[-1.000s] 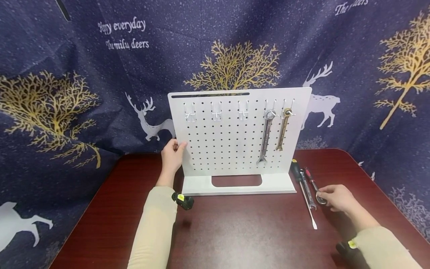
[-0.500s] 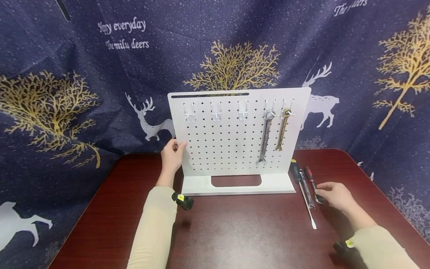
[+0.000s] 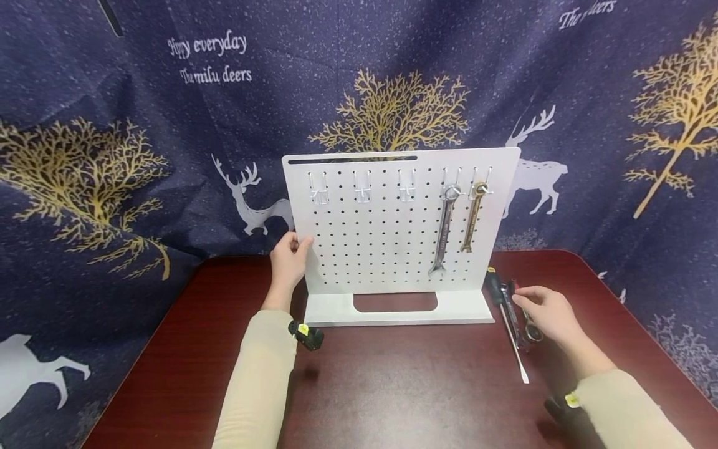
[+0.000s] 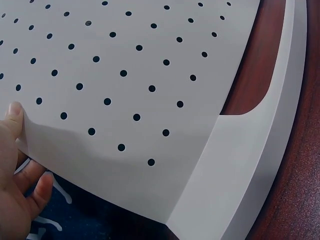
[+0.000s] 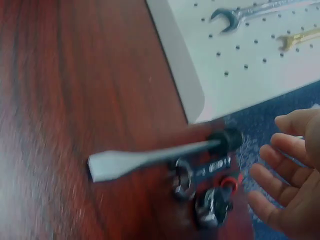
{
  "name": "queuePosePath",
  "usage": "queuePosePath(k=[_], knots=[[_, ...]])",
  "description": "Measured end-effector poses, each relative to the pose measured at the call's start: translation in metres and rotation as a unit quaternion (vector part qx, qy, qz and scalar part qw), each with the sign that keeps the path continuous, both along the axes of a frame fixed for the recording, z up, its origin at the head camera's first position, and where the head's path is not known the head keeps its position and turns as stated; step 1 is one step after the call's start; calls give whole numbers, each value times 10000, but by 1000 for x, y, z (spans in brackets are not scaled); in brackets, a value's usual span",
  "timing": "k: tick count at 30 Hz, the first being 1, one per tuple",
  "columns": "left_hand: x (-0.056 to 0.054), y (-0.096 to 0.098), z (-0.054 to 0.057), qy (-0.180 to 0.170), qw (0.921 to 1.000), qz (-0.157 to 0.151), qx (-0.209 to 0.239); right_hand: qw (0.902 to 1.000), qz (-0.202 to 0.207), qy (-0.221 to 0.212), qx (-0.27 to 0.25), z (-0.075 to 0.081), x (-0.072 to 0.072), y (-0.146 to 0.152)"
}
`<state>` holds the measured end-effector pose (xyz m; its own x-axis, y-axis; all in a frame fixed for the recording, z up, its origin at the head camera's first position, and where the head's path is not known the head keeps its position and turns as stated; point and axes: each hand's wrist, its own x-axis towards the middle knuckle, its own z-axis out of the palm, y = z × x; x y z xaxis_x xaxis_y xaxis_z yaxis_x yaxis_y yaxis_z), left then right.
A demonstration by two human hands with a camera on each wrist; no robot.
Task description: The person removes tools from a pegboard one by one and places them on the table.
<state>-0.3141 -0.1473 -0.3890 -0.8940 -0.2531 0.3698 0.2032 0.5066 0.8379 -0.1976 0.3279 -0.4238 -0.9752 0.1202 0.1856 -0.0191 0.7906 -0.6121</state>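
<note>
My left hand (image 3: 288, 268) grips the left edge of a white pegboard (image 3: 381, 249), thumb on the front face and fingers behind it. My right hand (image 3: 550, 313) hovers at the right over a ratchet wrench (image 3: 533, 332) with a red and black handle, which it partly covers in the head view. In the right wrist view its fingers (image 5: 285, 150) are loosely spread and hold nothing. Beside the ratchet lie a silver combination wrench (image 3: 513, 317) and a flathead screwdriver (image 3: 509, 330) with a dark handle. That view is blurred.
A large silver wrench (image 3: 443, 231) and a smaller gold one (image 3: 473, 218) hang from hooks on the board's right side. Further left on the board are bare hooks (image 3: 363, 188). Behind the dark red table (image 3: 392, 386) hangs a blue patterned cloth (image 3: 247, 125).
My right hand has moved from the ratchet's head up and slightly left, over its handle. The ratchet shifted slightly left earlier. My left hand keeps its grip on the pegboard.
</note>
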Motion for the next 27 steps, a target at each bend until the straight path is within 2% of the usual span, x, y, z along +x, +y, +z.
queuePosePath(k=[12,27], knots=[[1,1,1,-46,10000,2,1,9983,366,73,-440,19,-7,-37],[2,2,1,-81,9999,63,97,9919,576,116,-1128,21,-27,-66]])
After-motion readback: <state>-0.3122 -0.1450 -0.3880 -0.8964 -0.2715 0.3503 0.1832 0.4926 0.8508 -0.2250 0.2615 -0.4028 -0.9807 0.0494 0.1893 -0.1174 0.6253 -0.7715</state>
